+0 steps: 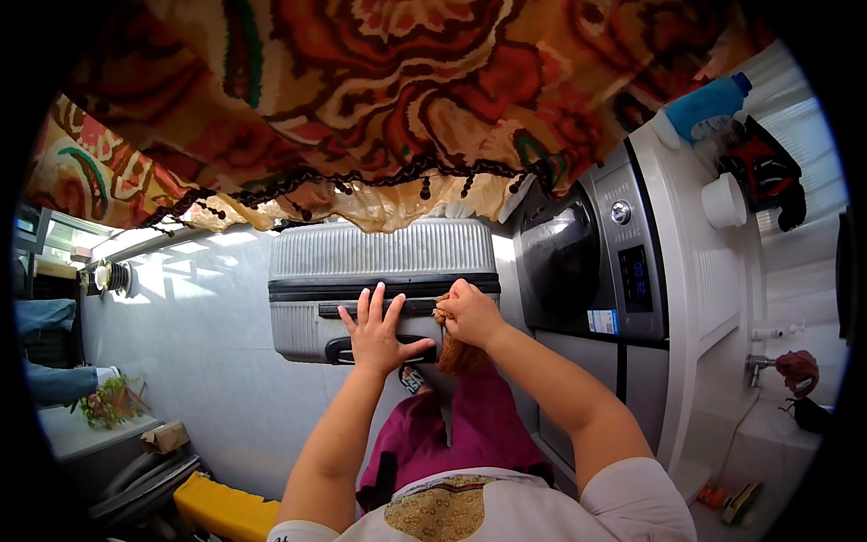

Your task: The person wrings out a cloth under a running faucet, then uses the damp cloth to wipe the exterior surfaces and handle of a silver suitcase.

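1. Hands meet on the front of a silver suitcase (384,262) standing on the pale tiled floor (208,361), just ahead of the person's knees. The left hand (379,330) is spread flat, fingers splayed and thumb out, palm pressing the case near its dark handle (348,350); it grips nothing. The right hand (468,312) is clenched around a bunch of brownish cloth (456,354) held against the suitcase's dark middle band.
2. Ribbed, hard shell covers the suitcase, a black strip running across its middle. The cloth in the fist looks soft and fringed.
3. Overhead hangs a patterned red and orange fabric (379,99) with a beaded black trim, hiding the top of the view. A grey front-loading washing machine (587,262) stands just right of the suitcase, with a blue bottle (704,107) and a white tub (724,200) on the shelf beside it. A yellow box (226,508) lies at lower left.
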`<move>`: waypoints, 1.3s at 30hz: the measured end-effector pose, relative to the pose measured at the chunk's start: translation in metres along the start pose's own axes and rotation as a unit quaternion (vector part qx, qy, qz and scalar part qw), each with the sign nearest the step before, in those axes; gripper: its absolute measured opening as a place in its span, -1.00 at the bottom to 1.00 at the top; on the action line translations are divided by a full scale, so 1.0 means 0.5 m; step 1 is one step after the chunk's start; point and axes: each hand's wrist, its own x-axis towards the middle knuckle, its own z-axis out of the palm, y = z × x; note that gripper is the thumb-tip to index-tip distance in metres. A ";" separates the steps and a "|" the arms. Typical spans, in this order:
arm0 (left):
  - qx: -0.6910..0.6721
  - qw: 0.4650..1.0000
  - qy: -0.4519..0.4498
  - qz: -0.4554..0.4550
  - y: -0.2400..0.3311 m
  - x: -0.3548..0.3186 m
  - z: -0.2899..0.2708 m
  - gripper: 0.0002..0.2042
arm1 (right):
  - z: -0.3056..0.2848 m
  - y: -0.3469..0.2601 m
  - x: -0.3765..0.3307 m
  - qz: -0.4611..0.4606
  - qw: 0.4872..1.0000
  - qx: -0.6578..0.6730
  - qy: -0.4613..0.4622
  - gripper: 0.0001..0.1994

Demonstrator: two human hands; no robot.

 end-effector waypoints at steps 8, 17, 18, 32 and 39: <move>0.005 1.000 0.005 0.006 0.003 0.003 0.000 -0.05 | -0.015 0.008 0.014 0.005 1.000 0.003 0.021 -0.83; 0.001 1.000 0.001 0.005 0.007 0.004 -0.001 -0.05 | -0.013 0.012 0.015 -0.035 0.997 -0.031 0.067 -0.89; 0.006 1.000 0.001 0.004 0.004 0.004 0.000 -0.05 | -0.008 0.008 0.012 -0.031 0.997 -0.022 0.067 -0.89; 0.006 1.000 -0.011 -0.004 0.000 0.001 -0.002 -0.05 | 0.000 -0.001 -0.005 -0.020 0.998 -0.002 0.057 -0.79; -0.003 1.000 -0.004 -0.007 -0.002 0.002 -0.001 -0.05 | 0.009 -0.014 -0.013 0.085 0.990 -0.058 0.098 -0.79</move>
